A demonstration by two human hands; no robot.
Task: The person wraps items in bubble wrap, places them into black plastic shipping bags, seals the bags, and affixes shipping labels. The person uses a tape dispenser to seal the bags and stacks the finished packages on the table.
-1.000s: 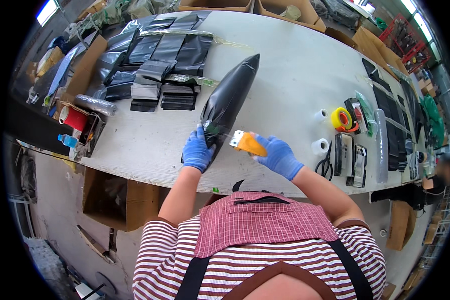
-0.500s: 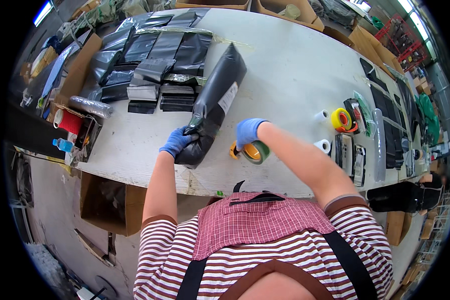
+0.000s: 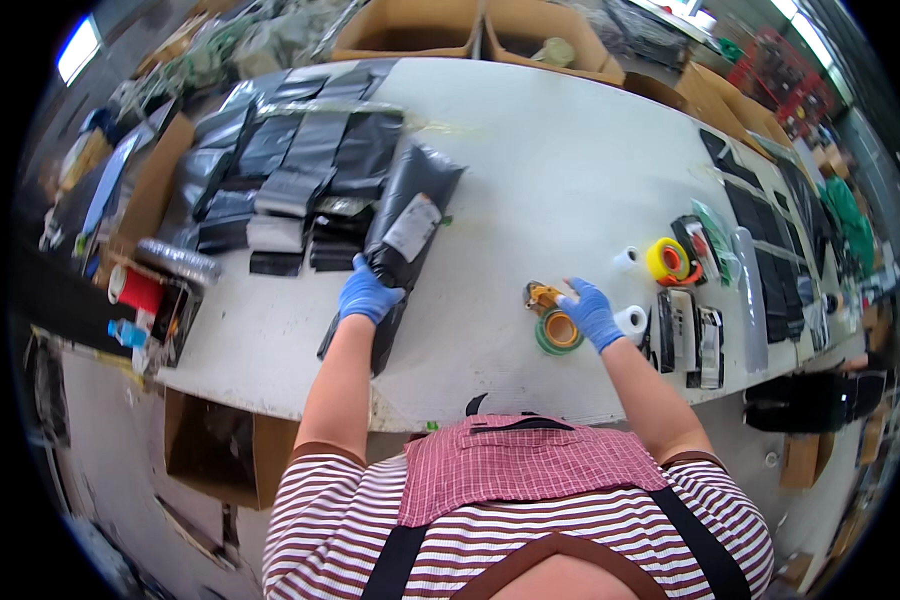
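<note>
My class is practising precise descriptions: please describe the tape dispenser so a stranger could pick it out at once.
Find the large white table, then the blue-gloved right hand over its right half. The tape dispenser is just left of that hand. Unlike the white rolls and yellow roll farther right, it has an orange body carrying a roll with a green outside.
</note>
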